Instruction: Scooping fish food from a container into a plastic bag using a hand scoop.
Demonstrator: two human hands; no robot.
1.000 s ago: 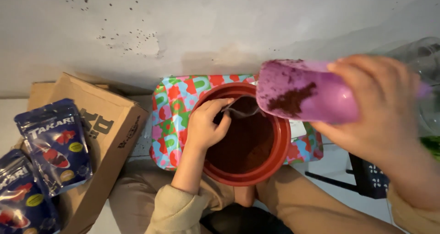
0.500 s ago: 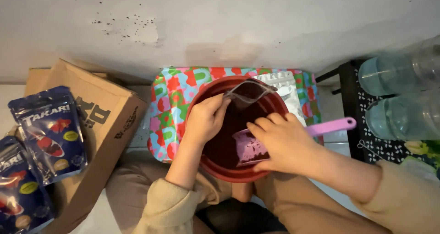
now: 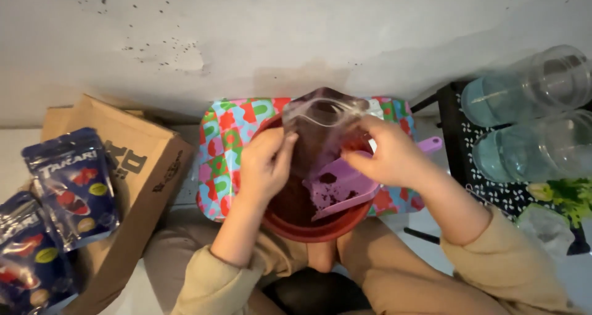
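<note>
A clear plastic bag (image 3: 324,120) is held open and upright above a red bowl (image 3: 308,228). A purple scoop (image 3: 342,191) with dark granules lies tilted in the bowl.

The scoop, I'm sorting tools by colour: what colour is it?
Light purple; the scoop shows best in the head view.

Patterned tray (image 3: 225,145) bears red bowl (image 3: 308,228); cardboard box (image 3: 132,173) beside.
</note>
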